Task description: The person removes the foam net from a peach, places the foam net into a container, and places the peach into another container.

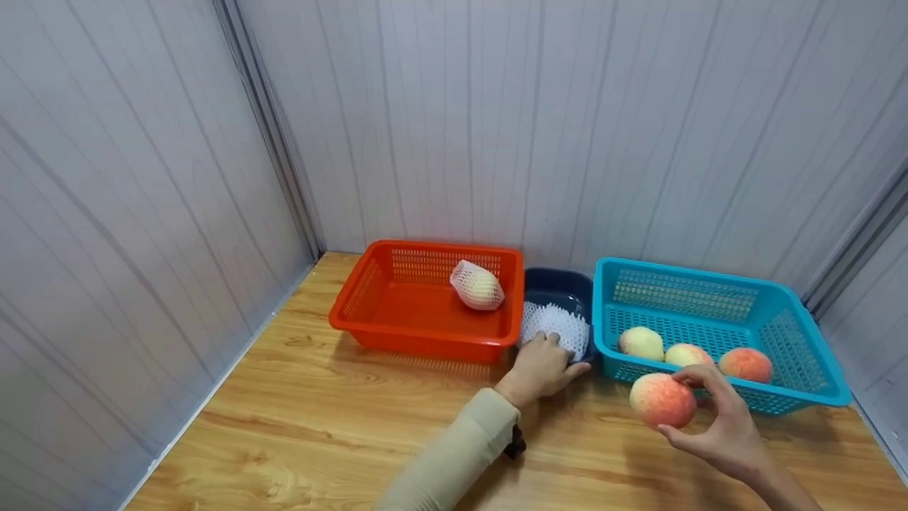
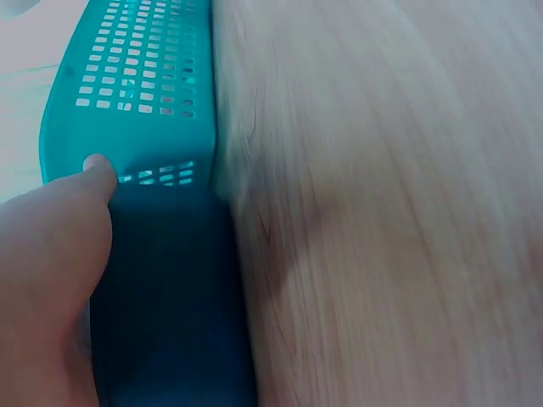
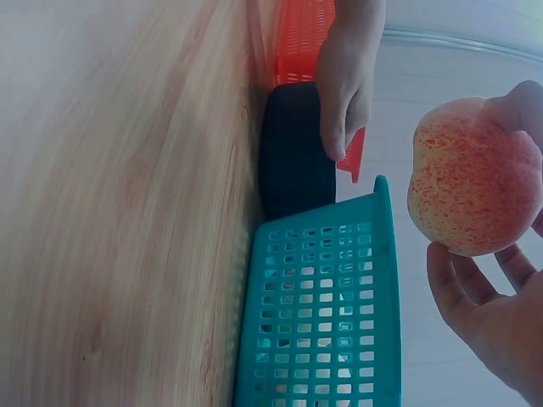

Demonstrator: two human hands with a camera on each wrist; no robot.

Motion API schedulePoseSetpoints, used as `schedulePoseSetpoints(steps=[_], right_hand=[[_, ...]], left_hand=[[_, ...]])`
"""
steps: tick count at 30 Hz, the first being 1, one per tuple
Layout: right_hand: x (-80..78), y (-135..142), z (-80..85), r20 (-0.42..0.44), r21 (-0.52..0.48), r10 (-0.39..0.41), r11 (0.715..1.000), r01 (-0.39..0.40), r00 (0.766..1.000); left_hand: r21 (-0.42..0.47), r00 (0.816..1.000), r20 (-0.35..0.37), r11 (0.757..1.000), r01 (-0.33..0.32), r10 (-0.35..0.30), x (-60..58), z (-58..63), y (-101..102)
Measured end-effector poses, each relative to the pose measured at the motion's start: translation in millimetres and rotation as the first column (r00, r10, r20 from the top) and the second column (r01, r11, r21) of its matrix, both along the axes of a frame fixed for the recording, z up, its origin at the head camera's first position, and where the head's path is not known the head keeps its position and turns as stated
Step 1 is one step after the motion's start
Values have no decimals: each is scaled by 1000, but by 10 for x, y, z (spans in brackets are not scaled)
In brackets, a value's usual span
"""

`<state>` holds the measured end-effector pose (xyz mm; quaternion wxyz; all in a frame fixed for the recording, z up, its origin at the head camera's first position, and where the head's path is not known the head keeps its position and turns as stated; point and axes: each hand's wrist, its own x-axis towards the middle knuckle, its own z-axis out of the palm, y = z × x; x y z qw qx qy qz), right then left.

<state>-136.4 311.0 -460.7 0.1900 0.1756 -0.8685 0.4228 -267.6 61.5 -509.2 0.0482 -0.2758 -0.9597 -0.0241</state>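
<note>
My right hand holds a pink and yellow peach between thumb and fingers, in front of the turquoise basket. The right wrist view shows this peach up close, off the table. My left hand reaches over the near rim of a dark blue basin, its fingers touching white foam fruit nets inside. Those fingertips are partly lost among the nets. In the left wrist view the thumb lies by the basin's wall, and the other fingers are hidden.
Left of the basin stands an orange-red basket with one peach in a foam net. Three bare peaches, one of them red, lie in the turquoise basket. Panelled walls enclose the wooden table.
</note>
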Motion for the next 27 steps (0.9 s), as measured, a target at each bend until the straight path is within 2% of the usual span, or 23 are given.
schedulePoseSetpoints(steps=[8, 13, 20, 27], right_hand=[[8, 30, 29, -41, -18, 12, 1000, -13, 999], [28, 42, 30, -64, 3, -2, 1000, 2, 998], [10, 92, 20, -103, -67, -38, 997, 31, 994], [10, 146, 149, -37, -47, -75, 996, 74, 996]], left_hand=[[-3, 1000, -22, 1000, -17, 17, -13, -7, 25], [5, 999, -2, 999, -32, 32, -3, -31, 21], [9, 999, -35, 1000, -30, 31, -6, -49, 20], [10, 998, -66, 1000, -15, 16, 16, -55, 19]])
